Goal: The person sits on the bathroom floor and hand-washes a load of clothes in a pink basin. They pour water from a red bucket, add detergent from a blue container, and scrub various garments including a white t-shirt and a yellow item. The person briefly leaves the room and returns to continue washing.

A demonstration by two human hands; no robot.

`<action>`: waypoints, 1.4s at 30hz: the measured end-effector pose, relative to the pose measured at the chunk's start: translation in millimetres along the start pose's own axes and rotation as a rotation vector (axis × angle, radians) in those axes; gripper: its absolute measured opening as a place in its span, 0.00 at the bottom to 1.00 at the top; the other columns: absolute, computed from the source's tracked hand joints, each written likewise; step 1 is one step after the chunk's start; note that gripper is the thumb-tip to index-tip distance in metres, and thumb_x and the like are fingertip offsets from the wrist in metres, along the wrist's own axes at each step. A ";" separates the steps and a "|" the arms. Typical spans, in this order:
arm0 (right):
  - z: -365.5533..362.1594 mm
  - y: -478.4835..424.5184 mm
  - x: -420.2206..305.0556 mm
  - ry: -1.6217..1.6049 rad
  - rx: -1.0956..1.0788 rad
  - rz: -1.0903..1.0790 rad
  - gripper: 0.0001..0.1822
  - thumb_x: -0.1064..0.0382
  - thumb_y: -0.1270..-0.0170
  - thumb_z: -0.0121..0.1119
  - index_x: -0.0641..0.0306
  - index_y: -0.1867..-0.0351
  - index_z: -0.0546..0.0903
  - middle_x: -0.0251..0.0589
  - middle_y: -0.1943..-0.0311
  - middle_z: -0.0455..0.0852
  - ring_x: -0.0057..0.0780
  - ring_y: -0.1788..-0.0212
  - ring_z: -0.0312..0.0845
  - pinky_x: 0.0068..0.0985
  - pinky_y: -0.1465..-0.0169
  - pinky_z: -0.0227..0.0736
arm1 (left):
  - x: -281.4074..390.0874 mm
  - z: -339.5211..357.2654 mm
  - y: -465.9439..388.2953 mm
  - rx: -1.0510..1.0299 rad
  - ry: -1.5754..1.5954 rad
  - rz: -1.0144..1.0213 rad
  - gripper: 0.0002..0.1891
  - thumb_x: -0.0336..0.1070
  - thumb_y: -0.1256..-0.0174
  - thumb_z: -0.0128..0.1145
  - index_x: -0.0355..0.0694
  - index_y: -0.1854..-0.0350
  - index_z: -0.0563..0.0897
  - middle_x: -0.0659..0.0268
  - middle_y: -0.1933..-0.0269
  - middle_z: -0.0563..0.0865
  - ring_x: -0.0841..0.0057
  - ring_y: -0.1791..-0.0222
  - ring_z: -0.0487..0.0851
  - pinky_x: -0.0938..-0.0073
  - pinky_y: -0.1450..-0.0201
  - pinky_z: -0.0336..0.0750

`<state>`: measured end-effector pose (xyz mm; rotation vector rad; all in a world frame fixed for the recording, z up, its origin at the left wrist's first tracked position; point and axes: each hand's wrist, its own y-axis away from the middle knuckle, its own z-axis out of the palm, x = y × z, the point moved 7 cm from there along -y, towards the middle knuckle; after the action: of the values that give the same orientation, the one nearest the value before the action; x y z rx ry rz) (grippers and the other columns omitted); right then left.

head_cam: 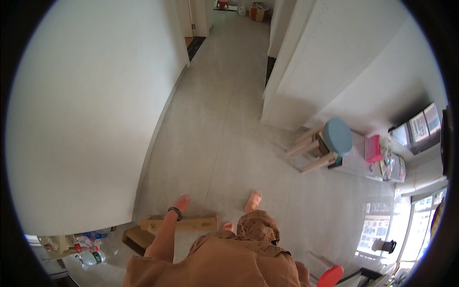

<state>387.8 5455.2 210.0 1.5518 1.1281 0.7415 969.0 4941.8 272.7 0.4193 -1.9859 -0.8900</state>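
My left hand (182,203) hangs out in front of me over the tiled floor (229,143), a dark green bangle (175,212) around its wrist. Nothing shows in that hand, but its fingers are too small and blurred to tell whether they are apart. Behind the forearm lies a long flat cardboard piece (197,223), with an open cardboard box (134,239) beside it. Only a bit of my right arm (302,272) shows at the bottom; the right hand is out of view. My bare foot (254,201) is forward on the floor.
A white wall (82,118) runs along the left. To the right stands a wooden stool (315,147) with a blue round seat (338,136). A plastic bottle (91,258) lies at lower left. At lower right is a red round object (330,276). The corridor leads to a distant box (259,13).
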 end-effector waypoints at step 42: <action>630.7 141.6 -1920.7 0.437 -0.285 -0.980 0.17 0.55 0.38 0.51 0.63 0.53 0.76 0.32 0.67 0.77 0.21 0.66 0.71 0.21 0.63 0.67 | 669.5 -391.4 -807.5 0.133 0.592 -0.786 0.14 0.48 0.35 0.47 0.46 0.56 0.76 0.65 0.61 0.83 0.68 0.65 0.80 0.60 0.68 0.72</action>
<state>279.4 3435.5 336.1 0.4614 1.7939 0.5158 892.7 3826.2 217.4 1.4230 -1.3141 -0.9420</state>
